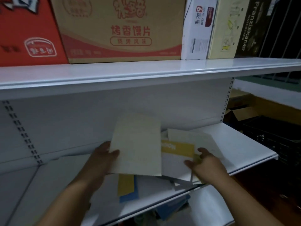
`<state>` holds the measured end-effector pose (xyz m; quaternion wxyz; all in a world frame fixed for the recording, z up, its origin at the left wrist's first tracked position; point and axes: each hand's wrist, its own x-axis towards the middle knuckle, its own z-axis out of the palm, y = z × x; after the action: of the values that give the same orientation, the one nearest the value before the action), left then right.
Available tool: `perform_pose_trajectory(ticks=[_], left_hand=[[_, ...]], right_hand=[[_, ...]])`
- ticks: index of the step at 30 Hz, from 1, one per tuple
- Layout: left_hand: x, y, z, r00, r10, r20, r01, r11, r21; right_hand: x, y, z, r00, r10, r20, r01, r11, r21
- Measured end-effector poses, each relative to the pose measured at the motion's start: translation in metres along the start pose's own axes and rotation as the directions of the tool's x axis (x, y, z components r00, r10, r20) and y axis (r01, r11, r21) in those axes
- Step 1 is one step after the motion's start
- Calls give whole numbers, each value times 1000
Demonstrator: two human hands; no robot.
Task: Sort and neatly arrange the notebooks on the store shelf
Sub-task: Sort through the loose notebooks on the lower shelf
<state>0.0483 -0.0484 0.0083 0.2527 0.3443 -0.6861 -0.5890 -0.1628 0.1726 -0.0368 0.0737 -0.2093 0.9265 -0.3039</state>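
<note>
Left hand grips a cream notebook by its left edge, thumb laid across the cover and fingers hidden behind it. It holds the notebook above the loose pile of notebooks near the front edge of the white metal middle shelf. Right hand has its fingers curled and pinches the right edge of a yellow-banded notebook, which lies towards the shelf's right end; blur hides the exact contact. The cream notebook's long axis runs from the front edge towards the perforated back panel, with its far end raised and leaning slightly right. The yellow-banded notebook lies flatter, its band running across the shelf, and another pale notebook partly covers it. A yellow-and-blue notebook sticks out from under the cream one, long axis towards the front edge. On the upper shelf stand a red carton, a tan carton printed in red, a white box marked "6 PCS", a pale yellow box and a dark "Franziskaner" box, all cut off at the top. Past the shelf's right end sit a cardboard box and a dark crate, both dim. Bluish items on the shelf below are too blurred to identify.
</note>
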Motion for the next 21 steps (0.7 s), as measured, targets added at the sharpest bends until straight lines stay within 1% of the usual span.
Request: perform_pose_trajectory(ticks=[1,3,4,5,6,7,8,9,10,11,12,13,14,15,16,17,18,19,20,21], left_hand=[[-7,-6,-31,997,0,-78,-2,1000,-21],[-19,-24,-89,973,-7,-230,21,998,58],[-24,-36,-115,960,-27,-278,55,994,92],[-28,-49,-136,952,-74,-298,106,990,92],[-32,-60,-152,941,-142,-308,174,982,78],[-35,-71,-165,930,-170,-327,238,955,180],[-36,-82,-173,923,-151,-353,276,900,337],[-36,-91,-177,908,-138,-397,312,854,416],[-32,-95,-177,877,-120,-465,348,826,444],[-29,-96,-175,851,-50,-522,358,783,508],[-29,-94,-170,846,78,-528,323,713,623],[-29,-91,-161,863,167,-477,259,664,702],[-29,-89,-149,894,206,-399,176,656,734],[-27,-87,-136,922,216,-321,109,650,752],[-25,-87,-125,950,190,-246,76,624,777],[-21,-89,-120,972,135,-193,81,579,812],[-18,-93,-122,982,71,-176,111,539,835],[-16,-95,-131,983,7,-182,152,521,840],[-15,-97,-144,978,-29,-207,191,528,828],[-14,-99,-161,969,-43,-244,227,550,804]], right_hand=[[2,-6,3,1000,-2,28,4,998,-62],[3,-16,6,999,7,49,1,985,-173],[4,-19,6,999,18,36,-10,979,-202],[6,-20,7,1000,24,12,-21,980,-195],[6,-22,8,999,32,-8,-32,991,-132],[7,-23,9,999,32,-16,-32,999,-16],[7,-26,10,1000,29,-10,-27,993,115],[8,-30,10,1000,19,4,-20,971,237],[7,-35,8,999,14,36,-26,939,342],[7,-39,4,998,9,64,-35,909,415],[7,-42,-2,997,12,80,-47,888,458],[6,-45,-9,997,19,81,-58,863,502],[2,-48,-17,997,31,74,-67,827,558],[-2,-49,-25,997,44,62,-73,781,620],[-7,-51,-31,997,58,57,-81,724,685],[-13,-52,-35,995,69,70,-98,659,746],[-21,-56,-35,990,69,120,-138,583,801],[-29,-60,-31,978,71,198,-206,517,831],[-37,-65,-20,954,70,293,-291,472,833],[-44,-69,-4,928,69,367,-357,451,818]])
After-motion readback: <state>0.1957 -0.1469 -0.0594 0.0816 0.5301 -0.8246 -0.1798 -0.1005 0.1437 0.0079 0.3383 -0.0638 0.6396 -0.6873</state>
